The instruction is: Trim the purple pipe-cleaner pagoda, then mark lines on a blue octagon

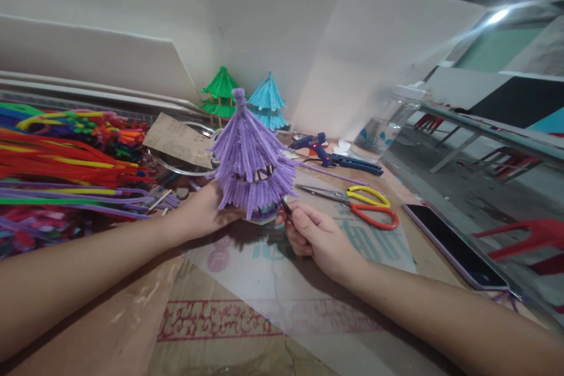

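Presently purple tiered model [247, 155] held low by left hand [208, 210]; right hand [314, 236] just beside, pinching slim dark tool [286, 209].

A dark-screened phone [456, 245] and yellow-and-orange-handled scissors [345, 195] lie on a tabletop [110, 320], with a green model tower [222, 85] and light-blue model tower [267, 95] before a white panel [264, 12]; a red chair [526, 236] stands beyond.

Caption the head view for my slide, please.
Left hand holds a purple tiered model; right hand, a slim tool near its base.
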Tool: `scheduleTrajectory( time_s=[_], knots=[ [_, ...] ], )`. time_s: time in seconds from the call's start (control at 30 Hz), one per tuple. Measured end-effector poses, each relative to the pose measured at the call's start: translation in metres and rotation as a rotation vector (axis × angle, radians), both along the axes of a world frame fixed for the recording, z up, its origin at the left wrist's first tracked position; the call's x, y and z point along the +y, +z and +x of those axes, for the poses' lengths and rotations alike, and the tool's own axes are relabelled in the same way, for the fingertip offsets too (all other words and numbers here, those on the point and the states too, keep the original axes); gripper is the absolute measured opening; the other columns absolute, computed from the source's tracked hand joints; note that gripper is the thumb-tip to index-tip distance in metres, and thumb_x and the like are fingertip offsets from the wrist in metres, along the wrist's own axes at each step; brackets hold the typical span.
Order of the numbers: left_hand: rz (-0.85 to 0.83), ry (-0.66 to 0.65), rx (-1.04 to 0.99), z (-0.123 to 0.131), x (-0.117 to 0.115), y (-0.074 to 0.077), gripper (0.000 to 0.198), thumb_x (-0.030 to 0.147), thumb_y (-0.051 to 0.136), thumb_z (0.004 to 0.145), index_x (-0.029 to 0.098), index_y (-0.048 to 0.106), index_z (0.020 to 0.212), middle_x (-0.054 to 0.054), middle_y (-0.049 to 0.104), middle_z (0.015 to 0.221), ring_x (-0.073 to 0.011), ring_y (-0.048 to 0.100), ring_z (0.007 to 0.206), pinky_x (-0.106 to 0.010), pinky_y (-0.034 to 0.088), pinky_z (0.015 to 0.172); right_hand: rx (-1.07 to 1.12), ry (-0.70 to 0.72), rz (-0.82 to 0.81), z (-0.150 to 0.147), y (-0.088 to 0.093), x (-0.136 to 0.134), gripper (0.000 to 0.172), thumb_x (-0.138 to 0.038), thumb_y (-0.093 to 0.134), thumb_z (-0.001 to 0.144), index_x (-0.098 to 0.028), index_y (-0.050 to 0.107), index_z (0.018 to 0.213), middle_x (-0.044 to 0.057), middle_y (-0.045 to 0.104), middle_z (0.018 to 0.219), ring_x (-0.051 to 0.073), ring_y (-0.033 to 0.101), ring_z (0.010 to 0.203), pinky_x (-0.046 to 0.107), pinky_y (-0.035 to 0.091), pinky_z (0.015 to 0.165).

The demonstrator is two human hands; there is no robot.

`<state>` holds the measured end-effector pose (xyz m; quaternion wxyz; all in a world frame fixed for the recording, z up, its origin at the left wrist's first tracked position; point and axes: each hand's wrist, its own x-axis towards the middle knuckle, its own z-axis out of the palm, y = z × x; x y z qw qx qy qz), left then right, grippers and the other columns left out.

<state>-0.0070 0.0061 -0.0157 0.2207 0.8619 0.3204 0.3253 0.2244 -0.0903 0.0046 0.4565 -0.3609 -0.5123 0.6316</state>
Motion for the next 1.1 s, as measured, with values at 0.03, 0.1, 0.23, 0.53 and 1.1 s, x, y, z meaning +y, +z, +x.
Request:
scheduleTrajectory(
  time_s=[0.03, 0.1, 0.23, 0.53, 1.1],
  knots=[
    [0.004, -0.01, 0.001, 0.0004, -0.0003, 0.0007, 0.045, 0.049, 0.065, 0.085, 0.02, 0.062, 0.119, -0.013, 0.069, 0.121, -0.0332, 0.064, 0.116, -0.052, 0.046, 0.109, -0.004, 0.0, 0.003, -0.0003, 0.0, 0.0, 0.056, -0.071, 0.074, 0.072, -0.019, 0.057, 0.082, -0.012, 0.029, 0.051, 0.006, 0.017, 0.044, 0.022, 0.012, 0.041],
    [0.009, -0.027, 0.002, 0.0014, -0.0013, 0.0026, 0.041, 0.046, 0.064, 0.085, 0.019, 0.063, 0.116, -0.013, 0.07, 0.118, -0.0322, 0.065, 0.112, -0.051, 0.049, 0.106, -0.008, -0.006, 0.012, -0.001, -0.0004, 0.0002, 0.055, -0.071, 0.073, 0.073, -0.019, 0.057, 0.081, -0.012, 0.029, 0.05, 0.006, 0.017, 0.043, 0.022, 0.013, 0.041],
    [0.011, -0.032, 0.001, 0.002, -0.003, 0.0046, 0.034, 0.042, 0.061, 0.086, 0.018, 0.064, 0.109, -0.012, 0.071, 0.108, -0.0316, 0.067, 0.107, -0.05, 0.052, 0.102, -0.001, -0.012, 0.023, -0.002, -0.0019, 0.0003, 0.053, -0.068, 0.073, 0.076, -0.018, 0.057, 0.081, -0.012, 0.027, 0.05, 0.006, 0.017, 0.044, 0.022, 0.012, 0.041],
    [-0.003, -0.029, 0.001, -0.0002, -0.0002, 0.0012, 0.043, 0.05, 0.06, 0.087, 0.018, 0.063, 0.115, -0.015, 0.07, 0.118, -0.0349, 0.062, 0.118, -0.054, 0.049, 0.106, 0.008, -0.007, 0.024, -0.002, -0.0028, 0.001, 0.053, -0.069, 0.073, 0.074, -0.019, 0.057, 0.081, -0.012, 0.026, 0.051, 0.007, 0.015, 0.044, 0.023, 0.012, 0.041],
    [0.048, -0.021, 0.006, 0.002, -0.0027, 0.0048, 0.039, 0.043, 0.062, 0.086, 0.019, 0.063, 0.117, -0.014, 0.07, 0.123, -0.0332, 0.065, 0.115, -0.051, 0.049, 0.107, 0.012, -0.01, 0.038, -0.0015, -0.0011, 0.0006, 0.053, -0.068, 0.074, 0.075, -0.02, 0.052, 0.075, -0.012, 0.028, 0.052, 0.006, 0.018, 0.044, 0.022, 0.013, 0.041]
  ],
)
